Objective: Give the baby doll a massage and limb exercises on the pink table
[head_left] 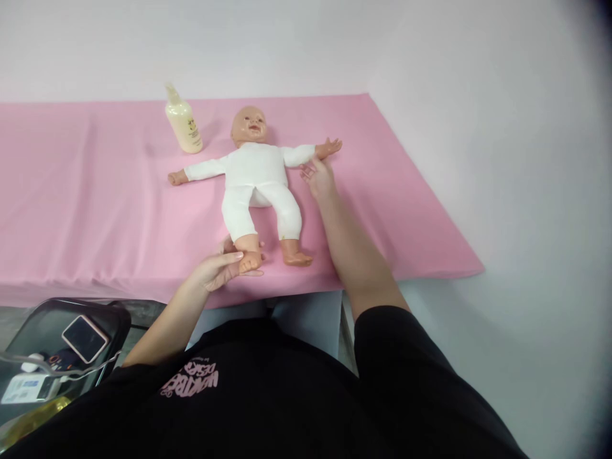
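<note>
A bald baby doll [255, 169] in a white cloth suit lies on its back on the pink-covered table [119, 223], arms spread and feet towards me. My left hand [222, 264] holds the doll's foot on the left, with the thumb on top and fingers behind and under it. Beside the doll's outstretched arm on the right is my right hand [319, 178], its fingers curled at the wrist just below the white cuff. The arm partly hides those fingertips. A pump bottle [184, 124] of pale yellow liquid stands left of the doll's head, near neither hand.
At lower left, below table height, a black tray [119, 319] carries a phone [86, 338], a white device [31, 389] with a cable, and a yellow item [36, 421]. White walls [516, 159] border the table behind and to the right.
</note>
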`<move>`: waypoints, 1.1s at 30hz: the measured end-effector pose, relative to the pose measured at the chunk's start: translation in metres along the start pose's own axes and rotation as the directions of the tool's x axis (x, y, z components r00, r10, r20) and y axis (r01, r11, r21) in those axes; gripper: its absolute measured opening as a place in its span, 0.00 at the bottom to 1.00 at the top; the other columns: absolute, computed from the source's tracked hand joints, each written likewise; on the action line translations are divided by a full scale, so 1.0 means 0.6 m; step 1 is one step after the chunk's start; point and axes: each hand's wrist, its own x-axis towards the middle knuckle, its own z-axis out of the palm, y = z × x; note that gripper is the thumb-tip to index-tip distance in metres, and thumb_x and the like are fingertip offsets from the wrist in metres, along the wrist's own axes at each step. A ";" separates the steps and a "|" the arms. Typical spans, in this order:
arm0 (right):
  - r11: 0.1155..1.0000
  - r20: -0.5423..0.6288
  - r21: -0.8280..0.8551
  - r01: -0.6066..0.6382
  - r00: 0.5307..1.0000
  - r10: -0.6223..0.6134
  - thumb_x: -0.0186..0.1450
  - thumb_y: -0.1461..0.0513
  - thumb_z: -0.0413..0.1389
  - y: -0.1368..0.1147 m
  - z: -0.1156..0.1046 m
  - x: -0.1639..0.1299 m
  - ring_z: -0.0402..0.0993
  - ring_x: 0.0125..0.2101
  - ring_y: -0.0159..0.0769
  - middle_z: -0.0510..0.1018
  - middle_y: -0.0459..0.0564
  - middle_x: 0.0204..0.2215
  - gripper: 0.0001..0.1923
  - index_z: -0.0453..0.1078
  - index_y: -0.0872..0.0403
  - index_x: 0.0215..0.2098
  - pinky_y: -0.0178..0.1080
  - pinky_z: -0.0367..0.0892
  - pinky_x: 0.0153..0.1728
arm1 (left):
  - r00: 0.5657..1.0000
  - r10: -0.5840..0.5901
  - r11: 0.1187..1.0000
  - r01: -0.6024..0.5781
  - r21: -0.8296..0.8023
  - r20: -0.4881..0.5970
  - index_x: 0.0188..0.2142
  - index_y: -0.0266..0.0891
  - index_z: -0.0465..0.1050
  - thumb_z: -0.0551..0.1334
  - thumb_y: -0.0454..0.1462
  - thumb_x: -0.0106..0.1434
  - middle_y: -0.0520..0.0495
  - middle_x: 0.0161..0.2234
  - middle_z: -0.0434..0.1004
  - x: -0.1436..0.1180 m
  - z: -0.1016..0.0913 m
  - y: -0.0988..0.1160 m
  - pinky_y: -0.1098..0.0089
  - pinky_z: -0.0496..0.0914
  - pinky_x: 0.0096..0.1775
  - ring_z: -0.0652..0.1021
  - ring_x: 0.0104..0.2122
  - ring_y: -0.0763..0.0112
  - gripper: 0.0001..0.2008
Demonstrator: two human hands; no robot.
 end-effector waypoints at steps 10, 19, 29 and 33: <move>0.994 0.018 -0.072 0.077 0.997 -0.075 0.76 0.50 0.56 0.025 -0.015 0.024 0.82 0.44 0.28 0.80 0.39 0.59 0.23 0.61 0.38 0.67 0.45 0.73 0.60 | 0.997 -0.073 0.997 0.074 0.023 -0.040 0.48 0.35 0.76 0.70 0.43 0.60 0.46 0.33 0.79 -0.005 -0.012 0.023 0.70 0.74 0.22 0.74 0.21 0.72 0.20; 0.923 0.207 -0.154 0.353 0.925 -0.319 0.68 0.45 0.62 0.038 0.022 -0.021 0.82 0.53 0.40 0.79 0.40 0.62 0.24 0.64 0.37 0.59 0.52 0.78 0.62 | 0.968 -0.250 0.954 0.243 0.173 0.018 0.45 0.34 0.78 0.67 0.44 0.63 0.47 0.27 0.76 0.035 -0.015 0.137 0.72 0.65 0.18 0.67 0.16 0.75 0.17; 0.700 0.585 -0.259 0.666 0.685 -0.435 0.68 0.44 0.65 0.032 0.055 -0.086 0.71 0.67 0.45 0.78 0.50 0.62 0.25 0.73 0.45 0.58 0.52 0.62 0.77 | 0.931 -0.346 0.935 0.352 0.035 -0.117 0.40 0.33 0.75 0.48 0.46 0.79 0.48 0.22 0.68 0.189 -0.012 0.189 0.79 0.51 0.12 0.57 0.13 0.79 0.24; 0.702 0.565 -0.312 0.640 0.719 -0.405 0.65 0.47 0.69 0.034 0.052 -0.089 0.69 0.69 0.49 0.79 0.47 0.61 0.22 0.77 0.41 0.54 0.55 0.58 0.79 | 0.952 -0.303 0.952 0.304 0.037 -0.030 0.35 0.35 0.73 0.57 0.47 0.76 0.48 0.23 0.70 0.225 -0.019 0.160 0.80 0.51 0.12 0.59 0.12 0.81 0.20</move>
